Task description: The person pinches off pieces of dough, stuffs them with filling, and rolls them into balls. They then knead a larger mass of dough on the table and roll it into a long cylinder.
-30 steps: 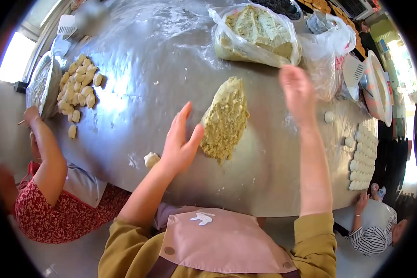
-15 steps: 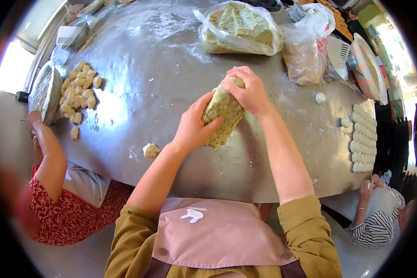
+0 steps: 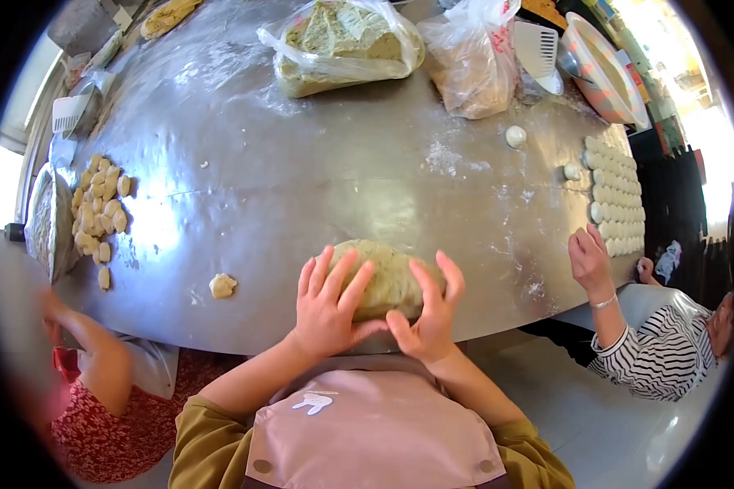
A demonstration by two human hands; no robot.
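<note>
A greenish, speckled lump of dough (image 3: 383, 273) lies at the table's near edge, in front of the pink apron. My left hand (image 3: 332, 303) rests on its left side with the fingers spread. On its right side lies my right hand (image 3: 429, 310), fingers apart, its thumb near the left thumb. Both hands touch the lump, and its lower part is hidden behind them. A small pale dough piece (image 3: 223, 285) sits on the table to the left of my hands.
A pile of dough pieces (image 3: 98, 204) is at the left, beside a bowl (image 3: 49, 224). A bag of green dough (image 3: 342, 49), a second plastic bag (image 3: 473, 61) and a basin (image 3: 602, 69) stand at the back. Rows of pale rounds (image 3: 616, 196) lie right. Co-workers flank me.
The lump has come down to the table's near edge and now looks smoother and rounder. Both hands moved nearer with it, fingers spread. The right co-worker's hand has risen over the table.
</note>
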